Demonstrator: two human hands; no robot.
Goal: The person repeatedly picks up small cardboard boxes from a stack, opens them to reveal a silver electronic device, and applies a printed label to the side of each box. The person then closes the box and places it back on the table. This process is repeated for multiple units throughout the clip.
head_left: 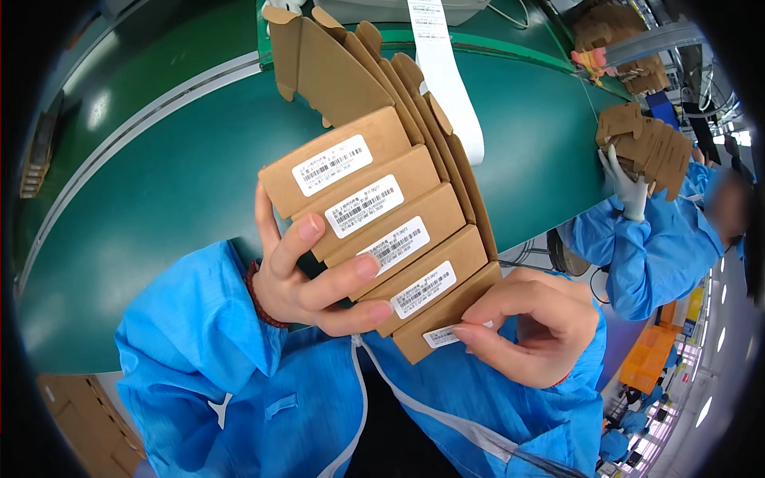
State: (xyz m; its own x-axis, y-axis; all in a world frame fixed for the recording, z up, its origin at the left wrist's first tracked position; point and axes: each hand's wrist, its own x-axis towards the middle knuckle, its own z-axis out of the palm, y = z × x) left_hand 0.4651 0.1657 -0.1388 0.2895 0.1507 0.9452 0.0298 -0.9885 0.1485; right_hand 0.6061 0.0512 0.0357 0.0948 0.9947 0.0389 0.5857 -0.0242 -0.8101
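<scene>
Several brown cardboard boxes (414, 171) with raised flaps (339, 72) lie fanned in a slanting stack before me. My left hand (307, 283) grips the stack from its left side, fingers spread over the box fronts. White printed labels (331, 165) sit on the upper boxes. On the lowest box (414, 349), at the right end, is another white label (441, 337). My right hand (542, 327) pinches this label's right end between thumb and forefinger; part of it is hidden by the fingertips.
A green worktable (183, 175) lies under the boxes. From a grey machine (362, 9) at the back hangs a long white label strip (452, 88). At right, a co-worker in a blue coat (661, 259) holds folded cardboard boxes (649, 147) with a gloved hand (629, 191).
</scene>
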